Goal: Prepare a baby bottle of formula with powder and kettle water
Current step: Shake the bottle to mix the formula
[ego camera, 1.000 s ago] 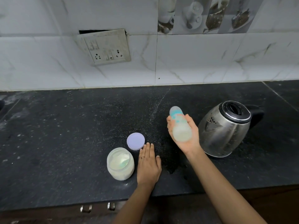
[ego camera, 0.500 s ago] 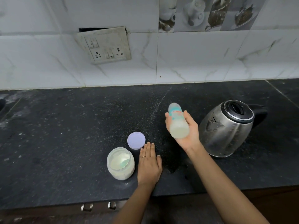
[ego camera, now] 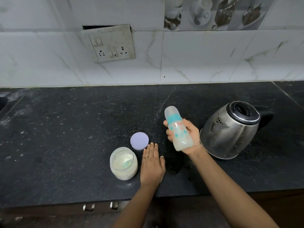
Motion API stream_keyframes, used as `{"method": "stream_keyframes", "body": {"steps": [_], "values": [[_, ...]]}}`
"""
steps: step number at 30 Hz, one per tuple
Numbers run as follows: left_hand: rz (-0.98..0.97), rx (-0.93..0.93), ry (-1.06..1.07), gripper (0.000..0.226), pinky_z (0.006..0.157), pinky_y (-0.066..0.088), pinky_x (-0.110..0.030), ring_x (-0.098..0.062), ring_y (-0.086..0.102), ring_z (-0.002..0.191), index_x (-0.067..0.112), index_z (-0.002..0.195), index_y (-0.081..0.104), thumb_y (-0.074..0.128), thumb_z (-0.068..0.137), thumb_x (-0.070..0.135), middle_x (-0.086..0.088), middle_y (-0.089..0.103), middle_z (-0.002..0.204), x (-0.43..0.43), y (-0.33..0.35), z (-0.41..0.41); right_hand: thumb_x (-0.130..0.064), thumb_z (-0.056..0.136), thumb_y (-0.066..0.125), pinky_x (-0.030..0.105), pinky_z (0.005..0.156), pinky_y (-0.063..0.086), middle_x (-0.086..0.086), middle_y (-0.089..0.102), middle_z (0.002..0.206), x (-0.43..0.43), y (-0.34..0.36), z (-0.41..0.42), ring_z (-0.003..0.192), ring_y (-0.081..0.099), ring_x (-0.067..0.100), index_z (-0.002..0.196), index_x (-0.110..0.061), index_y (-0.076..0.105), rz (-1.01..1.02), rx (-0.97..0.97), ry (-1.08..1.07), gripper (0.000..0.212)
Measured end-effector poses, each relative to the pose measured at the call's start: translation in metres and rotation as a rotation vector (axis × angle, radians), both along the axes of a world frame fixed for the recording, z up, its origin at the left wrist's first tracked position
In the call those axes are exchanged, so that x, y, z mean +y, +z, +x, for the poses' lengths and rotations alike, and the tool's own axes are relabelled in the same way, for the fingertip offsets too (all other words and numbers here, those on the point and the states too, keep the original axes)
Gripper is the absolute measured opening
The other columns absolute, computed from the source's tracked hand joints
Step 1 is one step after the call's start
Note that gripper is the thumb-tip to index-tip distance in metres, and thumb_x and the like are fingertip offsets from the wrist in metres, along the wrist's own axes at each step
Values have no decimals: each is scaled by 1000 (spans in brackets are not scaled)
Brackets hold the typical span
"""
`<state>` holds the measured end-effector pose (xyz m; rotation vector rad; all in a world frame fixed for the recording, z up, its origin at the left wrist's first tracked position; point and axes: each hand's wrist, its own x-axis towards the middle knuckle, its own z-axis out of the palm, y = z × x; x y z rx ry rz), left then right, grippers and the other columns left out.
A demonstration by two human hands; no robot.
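Black speckled stone table (ego camera: 65,137), white marble-tile wall (ego camera: 205,63); right hand (ego camera: 185,137) fingers wrapped around capped clear baby bottle (ego camera: 178,129), left hand (ego camera: 152,165) flat, fingers extended, empty.

The countertop (ego camera: 65,137) is black stone flecked with pale specks and dusted with whitish smears. Behind it, the wall tiles (ego camera: 205,60) are white with thin grey marble veining — one strip above carries a grey-and-brown print of cups. The switch plate (ego camera: 109,43) is off-white and grimy. The baby bottle (ego camera: 178,129) is translucent with a turquoise collar, turquoise dots and reddish lettering — milky white liquid inside. The jar (ego camera: 123,162) is clear, holding cream-white powder; its lid (ego camera: 139,140) is pale lilac. The kettle (ego camera: 230,129) is dull brushed steel with a black top and handle.
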<state>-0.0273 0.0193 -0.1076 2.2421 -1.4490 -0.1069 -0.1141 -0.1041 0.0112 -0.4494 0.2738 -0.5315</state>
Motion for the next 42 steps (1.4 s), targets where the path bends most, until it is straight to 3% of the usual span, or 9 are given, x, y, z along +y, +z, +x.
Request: {"method": "stream_keyframes", "body": {"steps": [6, 11, 16, 20, 23, 28, 32, 36, 42], "values": [[6, 9, -1, 57, 115, 11, -32, -26, 40, 136, 1, 137, 48, 32, 92, 32, -16, 47, 143, 1, 0, 0, -22, 76, 74, 34, 66, 55, 21, 58, 109, 7, -19, -7, 74, 61, 26, 130, -1, 41, 88, -21, -23, 67], [15, 13, 2, 58, 115, 9, -32, -26, 40, 136, 2, 137, 48, 31, 91, 32, -16, 47, 143, 0, 2, 0, -15, 67, 78, 39, 70, 59, 22, 62, 103, 9, -9, 6, 82, 63, 29, 132, -3, 46, 213, 53, -189, 73], [24, 16, 5, 58, 116, 8, -31, -26, 39, 136, 2, 137, 48, 30, 91, 33, -16, 46, 144, 0, 1, 0, -19, 67, 77, 34, 63, 55, 21, 61, 106, 12, -6, 5, 72, 60, 27, 136, -6, 38, 31, 58, 6, 81], [26, 13, 1, 58, 115, 9, -31, -25, 40, 136, 2, 137, 48, 31, 91, 33, -15, 47, 143, 1, 2, 0, -7, 60, 84, 41, 76, 57, 22, 58, 111, 5, -7, 2, 87, 63, 30, 136, 0, 40, 323, -118, -110, 88], [13, 10, 5, 58, 116, 11, -32, -25, 40, 136, 3, 138, 48, 31, 92, 33, -15, 47, 143, 0, 0, 0, -19, 74, 73, 33, 63, 55, 21, 58, 107, 5, -10, -7, 71, 61, 26, 129, -1, 37, 130, -32, -2, 68], [20, 6, 1, 57, 115, 11, -32, -26, 43, 134, 1, 135, 50, 32, 91, 32, -16, 50, 141, 1, 3, 0, -11, 57, 89, 42, 74, 58, 22, 58, 113, -3, -9, -2, 84, 65, 31, 140, -3, 37, 282, -99, -145, 98], [2, 17, -1, 55, 114, 14, -33, -28, 46, 131, 0, 133, 52, 35, 89, 30, -18, 52, 138, 1, 2, 0, -27, 73, 76, 32, 63, 55, 18, 61, 107, 6, -11, -10, 71, 61, 23, 133, -6, 34, -12, 21, 14, 76], [4, 16, 0, 56, 115, 13, -33, -28, 45, 132, 0, 134, 51, 34, 90, 30, -17, 51, 139, 1, 1, 0, -15, 50, 93, 39, 73, 58, 20, 60, 114, 2, -11, -4, 85, 64, 28, 140, -4, 40, 198, -25, -130, 105], [-10, 16, -3, 56, 114, 15, -34, -29, 46, 131, -1, 132, 52, 35, 89, 30, -19, 52, 138, 0, 0, 0, -21, 73, 75, 36, 67, 55, 20, 60, 114, 15, -8, -7, 78, 62, 27, 146, -10, 24, -24, 10, -6, 90]]}}
